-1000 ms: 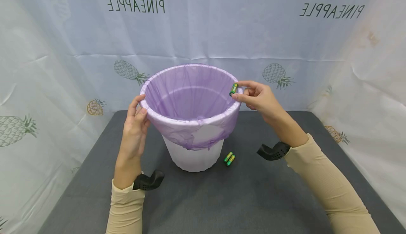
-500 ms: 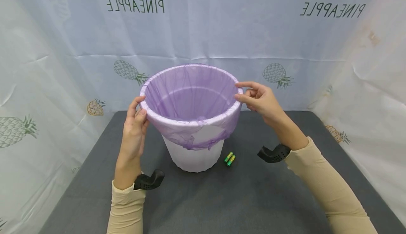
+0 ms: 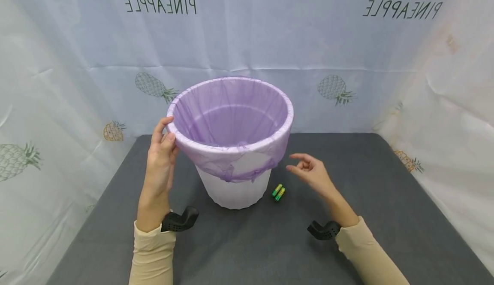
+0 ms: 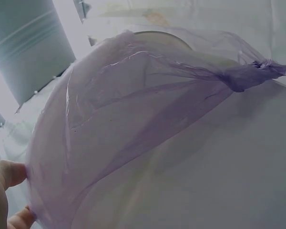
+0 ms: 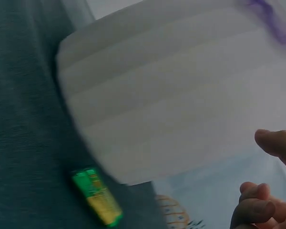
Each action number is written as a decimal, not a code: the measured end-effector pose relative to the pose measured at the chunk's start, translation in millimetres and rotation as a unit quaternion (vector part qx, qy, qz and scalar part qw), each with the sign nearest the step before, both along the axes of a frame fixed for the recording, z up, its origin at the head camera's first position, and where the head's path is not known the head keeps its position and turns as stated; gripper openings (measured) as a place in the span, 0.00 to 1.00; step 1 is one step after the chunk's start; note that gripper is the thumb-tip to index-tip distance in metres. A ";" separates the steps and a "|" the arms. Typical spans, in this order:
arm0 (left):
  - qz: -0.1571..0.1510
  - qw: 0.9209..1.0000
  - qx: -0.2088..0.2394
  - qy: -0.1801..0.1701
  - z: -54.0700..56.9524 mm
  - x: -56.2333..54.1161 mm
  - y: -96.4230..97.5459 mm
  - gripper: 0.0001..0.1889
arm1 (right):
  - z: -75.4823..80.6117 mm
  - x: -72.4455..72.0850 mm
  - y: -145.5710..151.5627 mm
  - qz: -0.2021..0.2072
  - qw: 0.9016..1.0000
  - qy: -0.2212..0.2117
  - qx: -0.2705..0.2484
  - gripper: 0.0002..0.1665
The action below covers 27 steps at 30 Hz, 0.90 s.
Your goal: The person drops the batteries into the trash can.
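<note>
A white trash can (image 3: 233,190) lined with a purple bag (image 3: 254,158) stands upright, the bag folded over its rim. My left hand (image 3: 160,160) holds the rim at its left side; in the left wrist view its fingertips (image 4: 14,172) touch the lined outside. Low at the can's right, my right hand (image 3: 314,175) is apart from it, thumb and index finger spread with nothing between them. Two green and yellow batteries (image 3: 280,193) lie side by side on the table near the can's base, left of and below that hand. A green battery (image 5: 97,198) also shows in the right wrist view.
The dark grey table (image 3: 239,250) extends around the can. Pale curtains with pineapple prints (image 3: 333,87) hang behind and at both sides. Each wrist carries a black camera mount (image 3: 324,230).
My right hand let a battery go over the can's right rim; that battery is now out of sight. The hand then moved down beside the can. The left hand stayed on the rim.
</note>
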State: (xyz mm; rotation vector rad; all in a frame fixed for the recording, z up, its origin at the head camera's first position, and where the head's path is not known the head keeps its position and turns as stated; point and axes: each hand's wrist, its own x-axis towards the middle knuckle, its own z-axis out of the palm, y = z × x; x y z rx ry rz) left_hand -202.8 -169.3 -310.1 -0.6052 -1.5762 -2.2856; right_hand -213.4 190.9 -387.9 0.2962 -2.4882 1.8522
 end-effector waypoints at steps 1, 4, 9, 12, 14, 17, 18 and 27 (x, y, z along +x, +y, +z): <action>0.000 1.000 0.001 0.000 0.3 -0.3 0.3 0.18 | -11.9 0.6 -0.2 0.004 1.000 -0.021 0.016 0.27; 0.008 1.000 -0.003 -0.003 1.7 -1.1 1.4 0.18 | -40.5 1.3 -2.0 0.013 0.996 -0.076 0.043 0.31; 0.017 1.000 -0.007 -0.009 1.6 -1.6 2.4 0.18 | -65.9 1.9 -5.7 0.009 0.991 -0.125 0.047 0.34; 0.018 1.000 -0.004 -0.011 0.0 -1.0 2.5 0.18 | -75.1 2.2 -7.0 0.005 0.988 -0.146 0.052 0.36; 0.016 1.000 -0.002 -0.010 -0.4 -1.9 2.6 0.17 | -79.5 1.6 -7.7 -0.003 0.987 -0.152 0.057 0.36; 0.019 1.000 -0.002 -0.011 -0.4 -1.8 3.2 0.18 | -82.9 1.5 -8.5 -0.013 0.987 -0.149 0.063 0.35; 0.021 1.000 -0.002 -0.012 -0.3 -1.5 3.4 0.18 | -83.2 1.8 -8.8 -0.015 0.987 -0.149 0.063 0.35; 0.017 1.000 0.002 -0.014 -0.8 -0.9 3.3 0.17 | -84.8 4.8 -8.6 -0.015 0.988 -0.141 0.067 0.34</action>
